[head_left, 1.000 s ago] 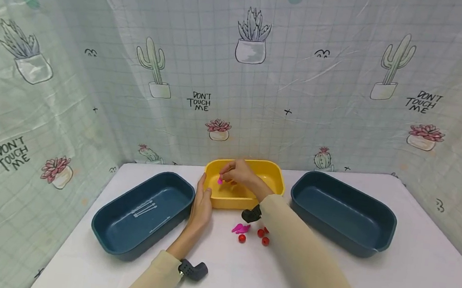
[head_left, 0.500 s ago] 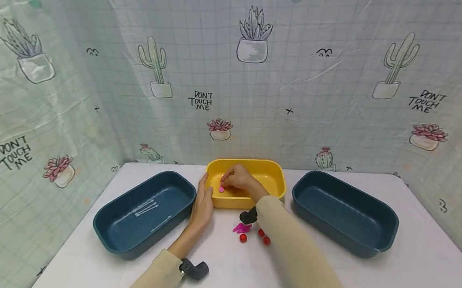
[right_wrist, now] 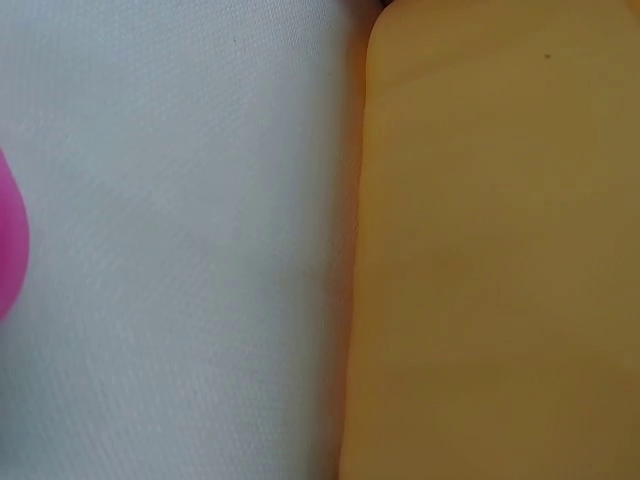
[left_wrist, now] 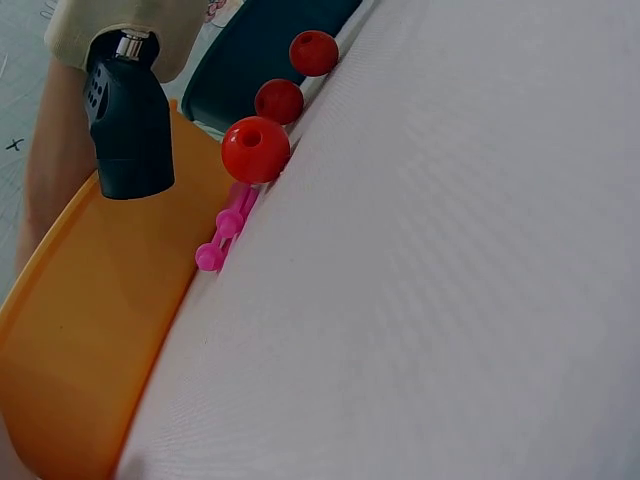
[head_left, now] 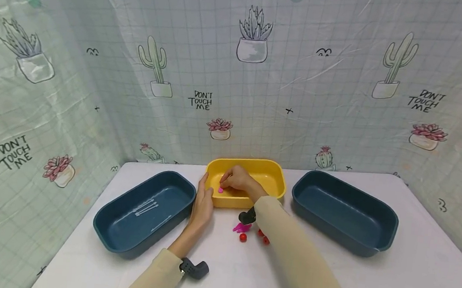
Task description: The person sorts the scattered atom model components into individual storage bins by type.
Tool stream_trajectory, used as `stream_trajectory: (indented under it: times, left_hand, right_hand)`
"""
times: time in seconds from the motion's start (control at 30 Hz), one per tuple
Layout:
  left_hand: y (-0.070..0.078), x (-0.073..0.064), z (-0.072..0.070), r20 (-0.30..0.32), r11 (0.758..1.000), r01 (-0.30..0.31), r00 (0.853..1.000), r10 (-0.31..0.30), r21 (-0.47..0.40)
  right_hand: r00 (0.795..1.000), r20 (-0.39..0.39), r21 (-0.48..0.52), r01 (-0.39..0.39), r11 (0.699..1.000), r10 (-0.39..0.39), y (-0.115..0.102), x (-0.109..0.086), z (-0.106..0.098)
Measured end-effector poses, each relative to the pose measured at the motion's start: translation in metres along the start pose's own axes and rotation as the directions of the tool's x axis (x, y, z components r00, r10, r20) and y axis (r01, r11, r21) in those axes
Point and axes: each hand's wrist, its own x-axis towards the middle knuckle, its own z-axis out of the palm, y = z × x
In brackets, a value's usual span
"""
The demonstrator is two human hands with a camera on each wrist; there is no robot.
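My left hand (head_left: 203,205) rests against the left end of the yellow tray (head_left: 267,176), its fingers straight along the outer wall and its thumb at the near corner. Inside that tray, my right hand (head_left: 239,178) pinches a small pink piece (head_left: 220,190) with a rounded end, low over the floor; its fingertips hide the rest. On the table before the tray lie more pink knobbed pieces (left_wrist: 230,222) and several red beads (left_wrist: 256,150), one with its hole showing. My right sleeve overlaps some beads in the head view. Both wrist views leave the hands' fingers out.
To the left stands a dark blue tray (head_left: 105,222) with several thin pale rods (head_left: 145,208) in it. Another dark blue tray (head_left: 346,212) is at the right. A patterned curtain (head_left: 287,89) hangs behind the white table (head_left: 233,280).
My right hand has come down and slightly nearer inside the yellow tray, carrying the pink piece. The left hand keeps its place at the tray's left end.
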Motion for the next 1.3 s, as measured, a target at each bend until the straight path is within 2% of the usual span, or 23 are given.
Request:
stream_trajectory:
  times: [0.47,0.87,1.03,1.3]
  left_hand:
    - [0.0,0.001,0.0,0.004,1.0,-0.021,1.0,0.021,0.006]
    - [-0.001,-0.001,0.004,0.007,1.0,-0.011,1.0,0.011,0.005]
    - [0.0,-0.001,0.003,0.013,1.0,-0.001,1.0,0.0,0.001]
    - [0.001,-0.001,0.0,0.023,1.0,-0.001,1.0,0.001,0.003]
  right_hand:
    - [1.0,0.0,-0.007,0.011,1.0,-0.011,0.001,-0.002,0.0]
    - [0.999,0.038,0.042,-0.04,0.998,0.038,0.0,-0.003,-0.006]
    - [0.999,0.043,0.051,-0.036,0.998,0.033,-0.003,-0.007,-0.013]
    - [1.0,-0.009,0.044,-0.02,0.999,0.02,-0.019,-0.026,-0.027]
